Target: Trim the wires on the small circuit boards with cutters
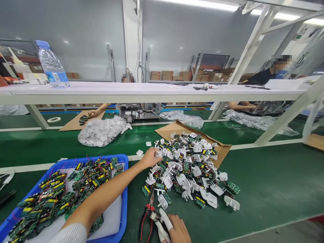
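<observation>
My left hand (pixel 150 158) reaches across to the near-left side of a heap of white plug covers wired to green circuit boards (pixel 186 162). Its fingers are closed on a white plug cover (pixel 158 154) there. Low in the view is my right hand (pixel 177 229), with white coverings on the thumb and index finger. Those two fingers are pinched together around a small pale piece that I cannot make out. Just left of it, black-and-red long-nose pliers (pixel 149 211) lie on the green table, jaws pointing away from me.
A blue tray (pixel 124 202) of circuit boards stands at left, under my left forearm. Behind it lies a plastic bag of white parts (pixel 102 131). Cardboard (pixel 222 148) lies under the heap. A shelf (pixel 152 89) with a water bottle (pixel 53 65) spans the bench. Co-workers sit opposite.
</observation>
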Demonstrator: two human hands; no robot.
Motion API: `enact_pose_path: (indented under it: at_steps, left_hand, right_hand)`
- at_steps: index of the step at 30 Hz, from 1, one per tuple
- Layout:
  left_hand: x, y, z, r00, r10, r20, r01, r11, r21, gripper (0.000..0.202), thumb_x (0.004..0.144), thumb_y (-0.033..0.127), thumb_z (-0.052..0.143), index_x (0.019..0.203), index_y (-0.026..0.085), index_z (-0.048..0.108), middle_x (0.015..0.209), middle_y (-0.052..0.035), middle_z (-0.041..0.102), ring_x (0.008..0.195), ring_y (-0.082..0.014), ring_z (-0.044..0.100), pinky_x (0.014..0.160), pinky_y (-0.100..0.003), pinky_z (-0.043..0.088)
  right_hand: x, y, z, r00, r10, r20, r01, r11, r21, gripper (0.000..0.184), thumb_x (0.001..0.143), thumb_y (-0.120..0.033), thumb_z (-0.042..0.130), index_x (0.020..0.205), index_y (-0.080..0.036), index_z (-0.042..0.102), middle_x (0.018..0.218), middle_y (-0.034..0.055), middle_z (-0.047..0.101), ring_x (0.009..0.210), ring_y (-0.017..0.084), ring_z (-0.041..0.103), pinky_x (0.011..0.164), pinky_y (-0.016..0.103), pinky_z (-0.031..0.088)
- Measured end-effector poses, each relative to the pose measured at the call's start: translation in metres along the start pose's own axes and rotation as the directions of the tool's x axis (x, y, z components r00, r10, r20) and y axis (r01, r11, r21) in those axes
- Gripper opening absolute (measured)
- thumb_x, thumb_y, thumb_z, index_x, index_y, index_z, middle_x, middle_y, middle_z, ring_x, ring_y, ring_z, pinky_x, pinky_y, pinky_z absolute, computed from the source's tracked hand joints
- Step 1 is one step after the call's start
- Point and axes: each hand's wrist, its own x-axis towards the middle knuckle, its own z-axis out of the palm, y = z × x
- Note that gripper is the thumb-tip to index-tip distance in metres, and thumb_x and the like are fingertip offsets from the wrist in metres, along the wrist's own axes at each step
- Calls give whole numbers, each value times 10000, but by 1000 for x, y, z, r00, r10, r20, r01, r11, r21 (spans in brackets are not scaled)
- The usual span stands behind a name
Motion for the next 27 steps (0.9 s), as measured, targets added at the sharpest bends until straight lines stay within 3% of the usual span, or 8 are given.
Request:
enact_pose_path:
  at_steps: [3, 6, 9, 12, 15, 18, 22, 27]
  left_hand:
    - [0, 17, -22, 997, -4, -82, -6, 992, -126, 354, 791, 368, 761, 1064, 161, 672, 1043, -93, 669, 959, -233, 664, 876, -368, 547]
    - [-23, 33, -57, 993, 1, -114, -30, 967, -252, 428, 828, 430, 740, 1154, 185, 611, 1193, -116, 674, 1091, -238, 673, 922, -352, 555]
    - [-72, 43, -92, 992, -57, -111, 8, 918, -397, 476, 849, 492, 732, 1190, 203, 567, 1210, -124, 708, 1123, -259, 694, 933, -387, 573]
    - [-132, 44, -115, 950, -302, -77, 184, 742, -644, 502, 841, 478, 776, 1200, 197, 565, 1190, -140, 733, 1103, -284, 719, 871, -388, 600]
    - [-184, 43, -125, 850, -527, -12, 346, 575, -742, 520, 892, 544, 701, 1245, 181, 585, 1158, -165, 748, 876, -263, 773, 678, -342, 613]
    - [-216, 43, -126, 780, -625, 29, 412, 479, -775, 553, 925, 617, 606, 1218, 149, 622, 1091, -182, 764, 662, -216, 743, 505, -287, 537]
    - [-237, 46, -128, 765, -642, 49, 409, 426, -807, 616, 931, 683, 532, 1218, 145, 620, 1014, -157, 770, 502, -146, 629, 423, -256, 430]
    - [-250, 51, -128, 771, -615, 165, 466, 368, -805, 784, 901, 823, 360, 1227, 154, 608, 902, -116, 750, 507, -133, 560, 447, -244, 357]
  right_hand:
    - [5, -5, -5, 1000, 7, 20, -7, 1000, -8, 425, 689, -79, 486, 1066, -214, 627, 966, 99, 702, 827, 272, 659, 667, 349, 525]
    - [10, -9, -11, 999, 20, 46, -20, 1000, 4, 422, 719, -85, 497, 1104, -208, 617, 980, 97, 693, 830, 259, 638, 684, 343, 511]
    - [15, -12, -15, 998, 25, 56, -26, 999, 32, 358, 761, -86, 496, 1077, -203, 619, 1014, 104, 688, 835, 250, 626, 704, 349, 505]
    - [21, -13, -18, 1000, -7, 21, 6, 998, 63, 284, 833, -93, 472, 1049, -202, 622, 991, 105, 686, 815, 246, 616, 697, 358, 503]
    - [32, -14, -22, 999, -44, 8, 42, 989, 144, 283, 917, -130, 469, 1148, -176, 626, 936, 110, 679, 784, 241, 613, 665, 350, 503]
    - [51, -19, -24, 998, -70, 5, 67, 970, 233, 281, 953, -186, 519, 1213, -181, 627, 924, 112, 682, 740, 233, 610, 635, 344, 496]
    - [80, -37, -21, 999, -35, 14, 28, 939, 343, 420, 968, -227, 556, 1387, -201, 573, 931, 100, 694, 786, 233, 651, 701, 351, 546]
    - [113, -72, -15, 970, 144, 195, -233, 774, 588, 434, 987, -278, 561, 1415, -214, 582, 929, 81, 705, 754, 182, 671, 707, 291, 595]
